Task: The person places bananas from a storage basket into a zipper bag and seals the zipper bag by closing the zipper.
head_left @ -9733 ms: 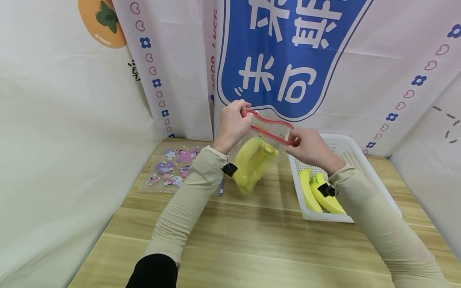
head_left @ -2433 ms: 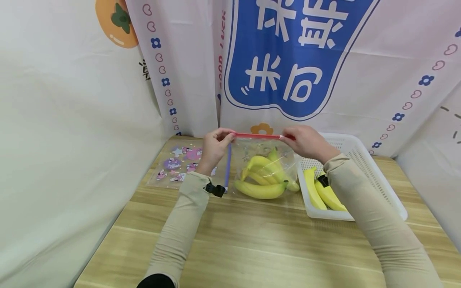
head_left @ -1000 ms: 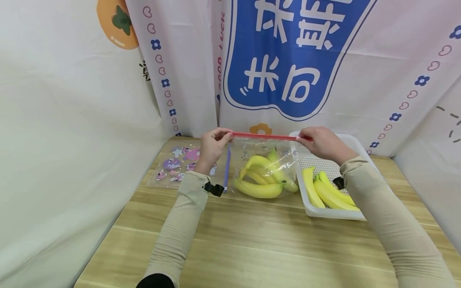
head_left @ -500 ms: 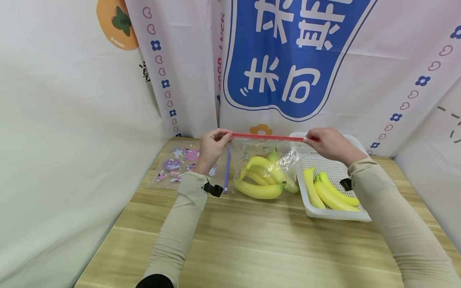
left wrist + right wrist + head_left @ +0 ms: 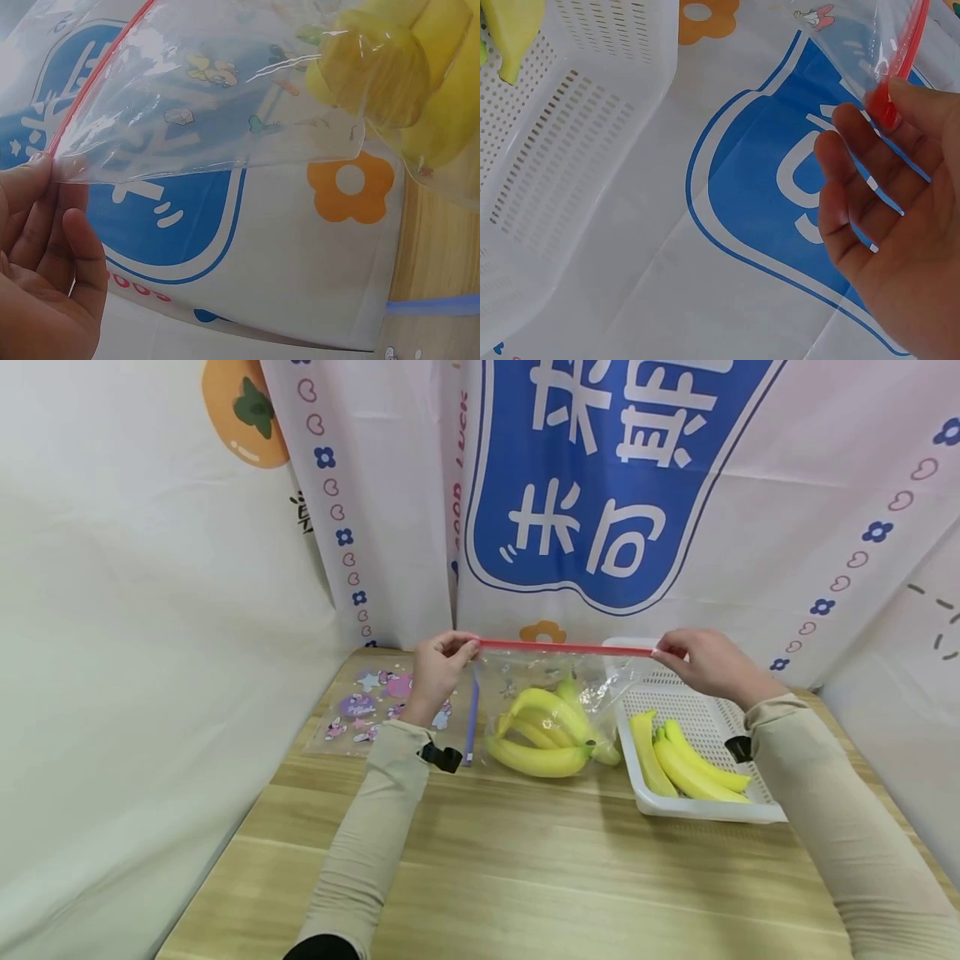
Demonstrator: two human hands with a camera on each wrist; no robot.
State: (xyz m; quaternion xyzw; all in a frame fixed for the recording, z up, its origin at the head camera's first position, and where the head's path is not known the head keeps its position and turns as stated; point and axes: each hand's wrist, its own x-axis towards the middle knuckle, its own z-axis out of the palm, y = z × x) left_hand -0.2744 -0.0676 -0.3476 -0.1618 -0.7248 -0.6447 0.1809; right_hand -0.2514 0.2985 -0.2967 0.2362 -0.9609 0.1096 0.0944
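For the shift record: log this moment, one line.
left grip: pinching red-zip bag by corner; right grip: pinching zip, opposite end; bagged: bananas; white perforated basket: more bananas; purple-zip bag: flat on table

Free passage over the near tabletop (image 5: 517, 877), red-topped bag (image 5: 551, 714) and white basket (image 5: 708, 811) as obstacles beyond.

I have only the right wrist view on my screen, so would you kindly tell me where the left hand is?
Observer: The left hand pinches the opposite end of the red zip strip.
Operator: Thank you. I see just a corner of the zip bag; what does it hold?
Observer: Yellow bananas, seen through the clear film.
Operator: And would you tell me what lies on the table on the bag's left?
Observer: A clear cartoon-print bag, edged by a purple strip.
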